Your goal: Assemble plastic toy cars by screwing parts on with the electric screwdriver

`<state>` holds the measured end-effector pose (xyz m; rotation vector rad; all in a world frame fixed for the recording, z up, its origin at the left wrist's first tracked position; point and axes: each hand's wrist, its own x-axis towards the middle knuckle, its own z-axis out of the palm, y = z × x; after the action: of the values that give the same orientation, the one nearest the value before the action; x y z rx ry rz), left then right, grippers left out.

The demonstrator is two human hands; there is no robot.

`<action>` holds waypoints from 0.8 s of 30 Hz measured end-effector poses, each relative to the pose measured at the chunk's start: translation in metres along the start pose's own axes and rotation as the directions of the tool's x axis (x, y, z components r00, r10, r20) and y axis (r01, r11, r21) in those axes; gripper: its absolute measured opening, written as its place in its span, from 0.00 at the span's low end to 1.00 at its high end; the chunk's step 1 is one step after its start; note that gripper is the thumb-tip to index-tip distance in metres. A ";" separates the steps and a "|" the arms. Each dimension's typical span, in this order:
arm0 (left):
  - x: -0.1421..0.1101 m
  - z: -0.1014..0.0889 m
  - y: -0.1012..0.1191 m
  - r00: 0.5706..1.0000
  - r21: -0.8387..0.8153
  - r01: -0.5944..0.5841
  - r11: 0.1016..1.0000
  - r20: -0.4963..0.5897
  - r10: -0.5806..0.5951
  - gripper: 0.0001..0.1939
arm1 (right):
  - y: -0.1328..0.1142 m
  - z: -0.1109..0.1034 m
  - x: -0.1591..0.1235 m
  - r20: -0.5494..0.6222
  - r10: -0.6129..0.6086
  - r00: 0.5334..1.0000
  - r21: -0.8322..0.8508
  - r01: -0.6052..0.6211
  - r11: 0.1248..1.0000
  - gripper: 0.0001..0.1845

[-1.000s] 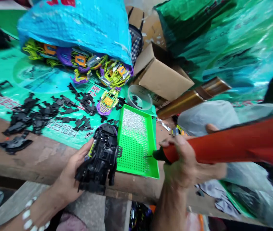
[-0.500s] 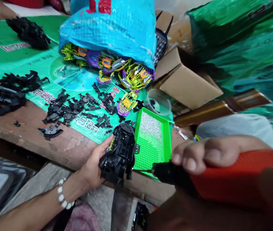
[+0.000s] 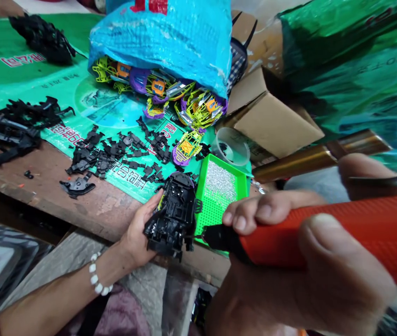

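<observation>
Chassis (image 3: 172, 212) is gripped by the left hand (image 3: 138, 238) beside the green tray (image 3: 242, 183); the red screwdriver (image 3: 279, 240) is clasped by the right hand (image 3: 342, 266); the chassis could be scratched if the bit (image 3: 197, 237) is skewed.

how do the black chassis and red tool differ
The chassis is black; the tool is red with a black nose. The left hand holds the chassis, the right hand the tool. In view, the chassis runs up and down, the tool crosswise. Both are hand-held.
</observation>
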<state>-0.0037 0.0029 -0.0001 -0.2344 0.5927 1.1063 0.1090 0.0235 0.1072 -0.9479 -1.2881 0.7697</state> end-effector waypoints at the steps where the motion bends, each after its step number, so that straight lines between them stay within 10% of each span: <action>1: 0.000 0.001 0.000 1.000 -0.004 -0.021 1.000 -0.007 0.021 0.23 | 0.002 0.000 -0.001 -0.001 -0.002 1.000 0.078 0.002 0.997 0.05; 12: -0.001 0.001 0.000 0.979 0.063 -0.075 0.995 -0.187 0.085 0.19 | 0.012 0.002 -0.008 -0.003 -0.025 1.000 0.184 0.026 0.983 0.03; 24: -0.002 0.008 0.000 0.998 -0.018 -0.004 1.000 -0.063 0.003 0.21 | 0.020 0.007 -0.011 -0.040 0.000 0.999 0.196 0.008 0.981 0.07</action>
<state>-0.0019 0.0051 0.0082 -0.2849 0.6390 1.1112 0.1013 0.0235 0.0852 -0.7979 -1.1562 0.8536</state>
